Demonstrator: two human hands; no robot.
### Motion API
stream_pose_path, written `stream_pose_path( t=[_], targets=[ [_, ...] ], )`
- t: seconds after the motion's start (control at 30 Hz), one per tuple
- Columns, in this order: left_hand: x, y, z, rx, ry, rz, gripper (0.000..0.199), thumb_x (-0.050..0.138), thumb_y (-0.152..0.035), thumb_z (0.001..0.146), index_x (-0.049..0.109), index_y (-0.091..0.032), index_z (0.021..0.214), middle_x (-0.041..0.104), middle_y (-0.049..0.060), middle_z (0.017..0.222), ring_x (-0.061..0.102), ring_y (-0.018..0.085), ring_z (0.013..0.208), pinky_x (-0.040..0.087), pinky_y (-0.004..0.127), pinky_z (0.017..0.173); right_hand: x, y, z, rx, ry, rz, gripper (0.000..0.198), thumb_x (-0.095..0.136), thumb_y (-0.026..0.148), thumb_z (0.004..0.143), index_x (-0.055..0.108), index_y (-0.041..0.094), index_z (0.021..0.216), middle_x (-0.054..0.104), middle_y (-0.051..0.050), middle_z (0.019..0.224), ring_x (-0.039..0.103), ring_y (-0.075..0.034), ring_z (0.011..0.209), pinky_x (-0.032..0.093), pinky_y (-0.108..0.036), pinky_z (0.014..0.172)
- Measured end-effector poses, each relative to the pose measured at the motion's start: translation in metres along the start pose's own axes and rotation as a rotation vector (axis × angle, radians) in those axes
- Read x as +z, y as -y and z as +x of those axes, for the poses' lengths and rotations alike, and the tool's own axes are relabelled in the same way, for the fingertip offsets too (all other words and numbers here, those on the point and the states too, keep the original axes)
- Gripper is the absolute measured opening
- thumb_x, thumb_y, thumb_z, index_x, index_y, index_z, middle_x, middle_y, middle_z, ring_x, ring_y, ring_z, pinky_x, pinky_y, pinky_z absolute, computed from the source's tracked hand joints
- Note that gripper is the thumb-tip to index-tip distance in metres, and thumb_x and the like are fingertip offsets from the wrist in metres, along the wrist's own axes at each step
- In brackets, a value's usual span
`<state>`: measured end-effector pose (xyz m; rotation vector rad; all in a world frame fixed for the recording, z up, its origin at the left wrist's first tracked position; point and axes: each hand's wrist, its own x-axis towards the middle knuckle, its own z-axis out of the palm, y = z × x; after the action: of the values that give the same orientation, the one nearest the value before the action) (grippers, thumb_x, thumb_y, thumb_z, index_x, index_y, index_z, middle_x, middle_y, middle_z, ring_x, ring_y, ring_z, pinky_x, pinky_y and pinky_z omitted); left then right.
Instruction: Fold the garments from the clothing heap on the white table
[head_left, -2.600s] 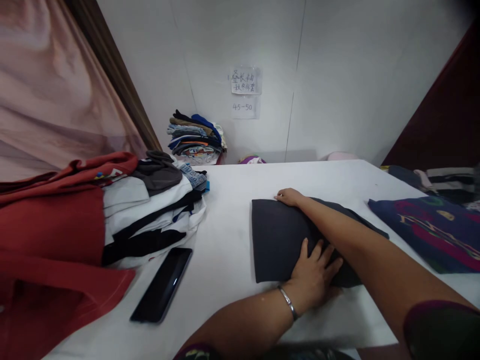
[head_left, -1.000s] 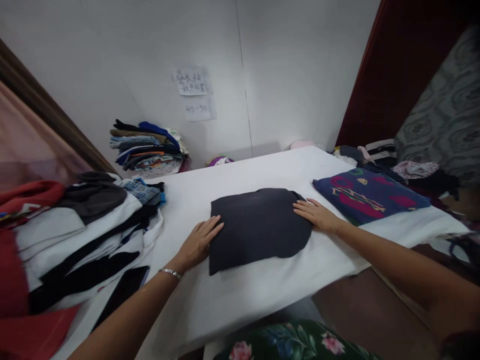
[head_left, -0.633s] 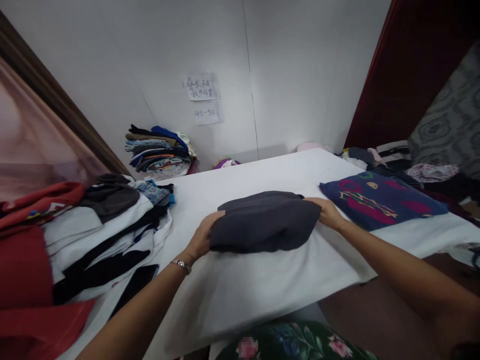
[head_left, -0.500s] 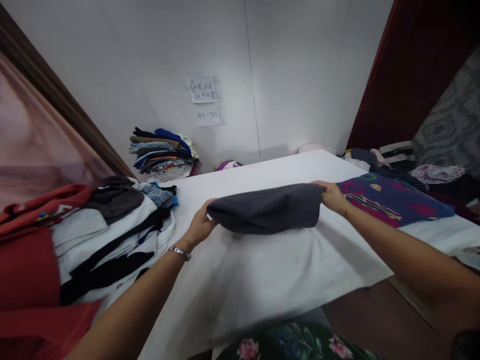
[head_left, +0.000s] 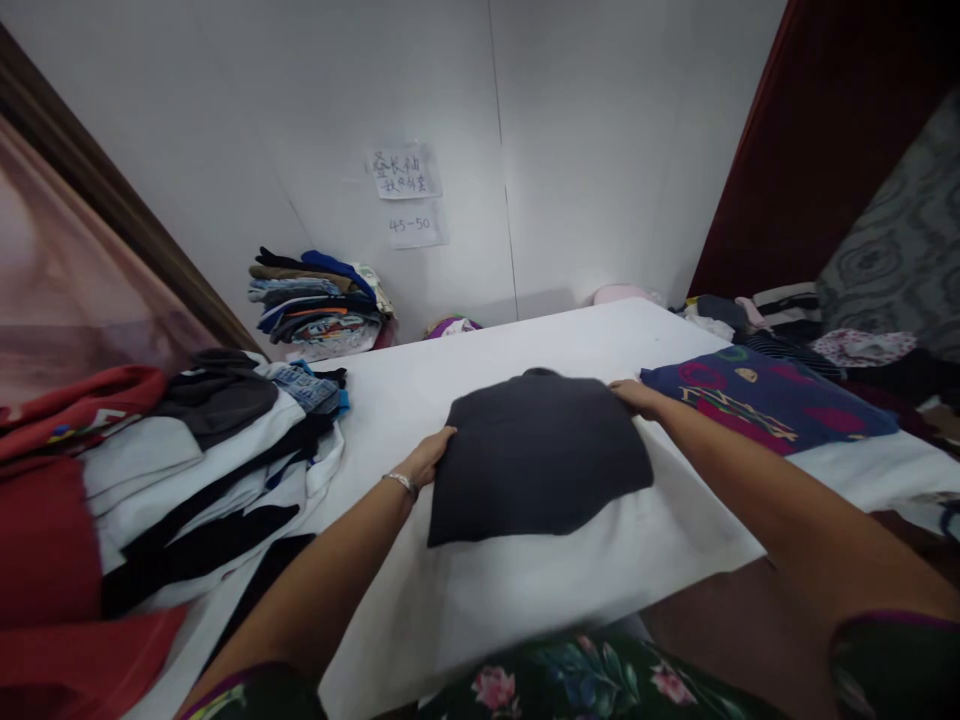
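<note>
From the head view I see the dark garment [head_left: 540,460] over the white bench [head_left: 555,345], between both hands, its long axis running roughly from one to the other. The left hand [head_left: 430,457] grips its left edge, the right hand [head_left: 636,397] its far right corner; I count neither as nearer. Right of it lies the patterned garment [head_left: 765,400].

The dark garment [head_left: 540,460] between the left hand [head_left: 431,457] and the right hand [head_left: 636,397] looks like smooth, matt cloth, and the white cover [head_left: 525,590] beneath is matt cloth too. A shiny metal bracelet [head_left: 403,485] sits just behind the left hand; beyond both hands are paper sheets [head_left: 409,172].
</note>
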<state>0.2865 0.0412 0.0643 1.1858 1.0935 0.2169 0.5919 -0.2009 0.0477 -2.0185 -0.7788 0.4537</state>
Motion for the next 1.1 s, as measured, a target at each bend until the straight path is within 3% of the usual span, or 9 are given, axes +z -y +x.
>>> stream_pose_path(
  t=[0.1, 0.23, 0.37, 0.47, 0.6, 0.77, 0.83, 0.93, 1.1],
  targets=[
    [-0.001, 0.015, 0.008, 0.005, -0.018, 0.007, 0.021, 0.054, -0.030, 0.087, 0.066, -0.012, 0.086, 0.067, 0.005, 0.058, 0.060, 0.016, 0.050, 0.054, 0.027, 0.051, 0.001, -0.009, -0.002, 0.125, -0.036, -0.100, 0.028, 0.058, 0.038, 0.084, 0.071, 0.013, 0.088, 0.072, -0.010, 0.077, 0.068, -0.021, 0.068, 0.054, -0.031, 0.059],
    [-0.004, 0.015, 0.011, 0.018, -0.009, -0.006, 0.030, 0.057, -0.040, 0.087, 0.068, -0.012, 0.093, 0.073, 0.010, 0.078, 0.068, 0.019, 0.067, 0.058, 0.030, 0.066, -0.012, -0.004, -0.010, 0.128, -0.113, -0.199, 0.040, 0.054, 0.045, 0.089, 0.069, 0.014, 0.108, 0.071, -0.015, 0.106, 0.067, -0.025, 0.093, 0.054, -0.031, 0.075],
    [-0.003, 0.019, 0.015, 0.095, 0.026, 0.052, 0.048, 0.064, -0.054, 0.080, 0.069, -0.011, 0.101, 0.074, 0.013, 0.086, 0.070, 0.025, 0.079, 0.058, 0.036, 0.074, 0.004, -0.001, -0.027, 0.204, 0.043, -0.180, 0.063, 0.053, 0.058, 0.088, 0.053, 0.016, 0.135, 0.072, -0.013, 0.102, 0.069, -0.021, 0.075, 0.056, -0.033, 0.067],
    [-0.003, 0.026, 0.017, 0.198, -0.033, 0.155, 0.053, 0.066, -0.058, 0.077, 0.069, -0.011, 0.102, 0.074, 0.013, 0.085, 0.070, 0.027, 0.081, 0.058, 0.038, 0.074, 0.025, -0.007, -0.036, 0.087, 0.094, -0.206, 0.066, 0.067, 0.048, 0.080, 0.052, 0.019, 0.137, 0.068, -0.012, 0.119, 0.067, -0.026, 0.099, 0.054, -0.036, 0.084],
    [-0.012, 0.027, 0.020, 0.326, -0.138, 0.457, 0.058, 0.058, -0.064, 0.079, 0.069, -0.011, 0.100, 0.074, 0.016, 0.100, 0.068, 0.030, 0.096, 0.054, 0.039, 0.084, 0.033, -0.019, -0.042, -0.136, 0.007, -0.243, 0.069, 0.068, 0.029, 0.079, 0.045, 0.023, 0.143, 0.059, -0.008, 0.134, 0.056, -0.027, 0.122, 0.044, -0.039, 0.103],
    [-0.021, 0.000, 0.026, 0.439, -0.287, 0.997, 0.064, 0.047, -0.063, 0.085, 0.063, -0.011, 0.118, 0.067, 0.018, 0.120, 0.061, 0.033, 0.114, 0.046, 0.042, 0.097, 0.023, -0.020, -0.031, -0.136, 0.051, -0.437, 0.070, 0.067, 0.031, 0.080, 0.044, 0.020, 0.144, 0.064, -0.013, 0.126, 0.061, -0.030, 0.113, 0.048, -0.041, 0.096],
    [-0.012, -0.015, 0.030, 0.601, -0.284, 1.061, 0.060, 0.046, -0.056, 0.088, 0.058, -0.012, 0.127, 0.061, 0.016, 0.130, 0.057, 0.029, 0.121, 0.042, 0.038, 0.102, 0.022, -0.009, -0.017, -0.223, -0.002, -0.510, 0.067, 0.065, 0.036, 0.082, 0.044, 0.020, 0.144, 0.060, -0.015, 0.131, 0.057, -0.032, 0.120, 0.046, -0.044, 0.099],
    [0.015, -0.037, 0.040, 0.809, -0.147, 1.135, 0.060, 0.050, -0.053, 0.088, 0.054, -0.013, 0.132, 0.054, 0.013, 0.140, 0.048, 0.025, 0.131, 0.035, 0.034, 0.109, 0.030, 0.018, 0.014, -0.380, -0.002, -0.518, 0.064, 0.061, 0.041, 0.085, 0.045, 0.020, 0.144, 0.049, -0.013, 0.144, 0.044, -0.030, 0.134, 0.035, -0.044, 0.110],
    [0.061, -0.056, 0.054, 0.782, 0.072, 1.239, 0.063, 0.058, -0.055, 0.082, 0.055, -0.017, 0.132, 0.059, 0.011, 0.135, 0.055, 0.027, 0.122, 0.041, 0.036, 0.103, 0.055, 0.052, 0.049, -0.248, 0.307, -0.555, 0.075, 0.068, 0.052, 0.079, 0.046, 0.020, 0.143, 0.051, -0.012, 0.142, 0.049, -0.031, 0.129, 0.039, -0.042, 0.106]
  ],
)
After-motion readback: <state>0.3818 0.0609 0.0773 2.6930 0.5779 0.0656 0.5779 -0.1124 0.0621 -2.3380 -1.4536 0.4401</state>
